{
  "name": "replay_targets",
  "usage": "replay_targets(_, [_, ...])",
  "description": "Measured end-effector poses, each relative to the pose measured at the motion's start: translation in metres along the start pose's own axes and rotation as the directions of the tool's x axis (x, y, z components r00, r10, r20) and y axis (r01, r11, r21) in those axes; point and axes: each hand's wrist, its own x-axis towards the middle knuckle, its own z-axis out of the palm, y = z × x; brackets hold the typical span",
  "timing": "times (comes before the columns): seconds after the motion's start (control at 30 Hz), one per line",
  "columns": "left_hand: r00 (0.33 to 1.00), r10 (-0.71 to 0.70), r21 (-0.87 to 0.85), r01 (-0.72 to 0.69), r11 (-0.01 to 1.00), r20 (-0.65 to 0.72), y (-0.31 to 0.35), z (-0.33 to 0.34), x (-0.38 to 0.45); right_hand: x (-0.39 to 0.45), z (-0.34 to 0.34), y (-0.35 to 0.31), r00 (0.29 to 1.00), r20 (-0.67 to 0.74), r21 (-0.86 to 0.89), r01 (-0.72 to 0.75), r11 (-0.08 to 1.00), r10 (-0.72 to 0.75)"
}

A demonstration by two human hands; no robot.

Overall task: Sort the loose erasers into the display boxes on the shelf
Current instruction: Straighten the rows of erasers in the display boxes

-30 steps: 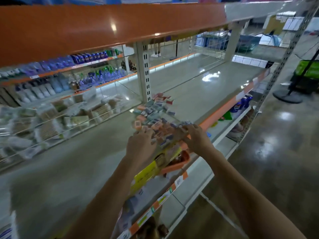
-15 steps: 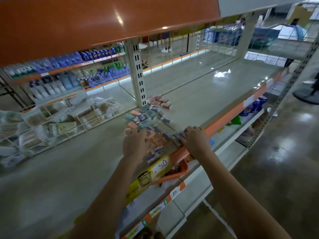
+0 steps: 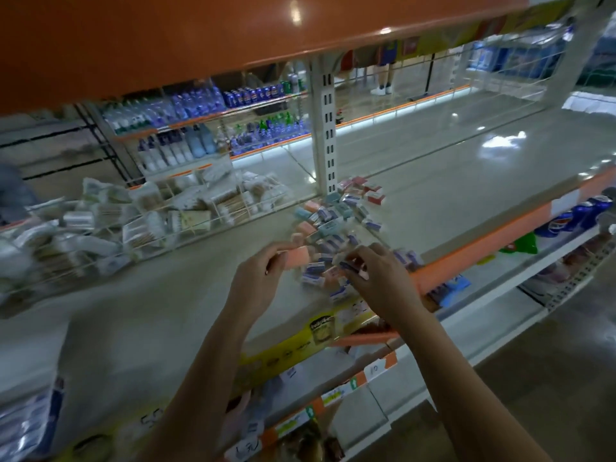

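My left hand [image 3: 258, 278] pinches a bare pink eraser [image 3: 297, 257] between thumb and fingertips, lifted just clear of the shelf [image 3: 166, 301]. My right hand [image 3: 380, 281] is curled over the near edge of the pile of loose erasers [image 3: 336, 228], its fingertips [image 3: 351, 261] closed on a small sleeved eraser with a dark blue band; the grip itself is blurred.

The pile spreads from my hands back toward the white slotted upright [image 3: 328, 145]: pink and pale blue blocks mixed with white-and-blue sleeved ones, and a few red-and-white boxes [image 3: 370, 195] at the far end. I cannot read any print on the sleeves.

Just below my wrists, a yellow display box [image 3: 300, 345] stands at the shelf's front edge with a dark emblem I cannot make out, and an orange tray edge [image 3: 363, 338] beside it. On the price strip [image 3: 333, 391] below, a handwritten tag reads "10". A scrawled "50" shows lower left.

To the left, wire bins [image 3: 133, 225] hold packets of cotton swabs. Pepsi cans [image 3: 573, 215] sit on the lower shelf at right.
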Motion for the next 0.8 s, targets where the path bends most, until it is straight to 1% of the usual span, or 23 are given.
replay_targets(0.07, [0.998, -0.065, -0.046, 0.065, 0.997, 0.004, -0.007, -0.016, -0.012, -0.002, 0.010, -0.021, 0.998, 0.011, 0.040, 0.068, 0.997, -0.069])
replay_targets(0.13, [0.987, -0.160, -0.146, 0.160, 0.976, 0.008, -0.012, -0.034, -0.025, -0.004, 0.021, -0.042, 0.992, 0.018, 0.070, 0.120, 0.990, -0.122])
replay_targets(0.23, [0.958, -0.285, -0.337, 0.275, 0.900, 0.022, -0.019, -0.063, -0.049, -0.007, 0.037, -0.073, 0.983, 0.032, 0.103, 0.176, 0.979, -0.180])
replay_targets(0.3, [0.948, -0.314, -0.417, 0.304, 0.856, 0.046, -0.027, -0.083, -0.065, -0.010, 0.048, -0.094, 0.977, 0.046, 0.131, 0.201, 0.971, -0.209])
replay_targets(0.33, [0.950, -0.309, -0.427, 0.301, 0.853, 0.052, -0.032, -0.094, -0.073, -0.012, 0.053, -0.106, 0.973, 0.053, 0.142, 0.215, 0.966, -0.225])
replay_targets(0.5, [0.971, -0.237, -0.290, 0.226, 0.930, -0.003, -0.066, -0.154, -0.110, -0.020, 0.079, -0.169, 0.957, 0.051, 0.159, 0.274, 0.948, -0.285])
replay_targets(0.6, [0.974, -0.211, -0.204, 0.191, 0.960, -0.079, -0.089, -0.197, -0.132, -0.026, 0.095, -0.217, 0.945, 0.032, 0.174, 0.314, 0.933, -0.324])
replay_targets(0.67, [0.977, -0.177, -0.123, 0.162, 0.979, -0.122, -0.107, -0.228, -0.147, -0.033, 0.107, -0.252, 0.935, 0.048, 0.197, 0.335, 0.921, -0.350])
replay_targets(0.8, [0.966, -0.192, -0.054, 0.186, 0.981, -0.174, -0.144, -0.284, -0.177, -0.048, 0.143, -0.312, 0.907, 0.111, 0.219, 0.377, 0.900, -0.407])
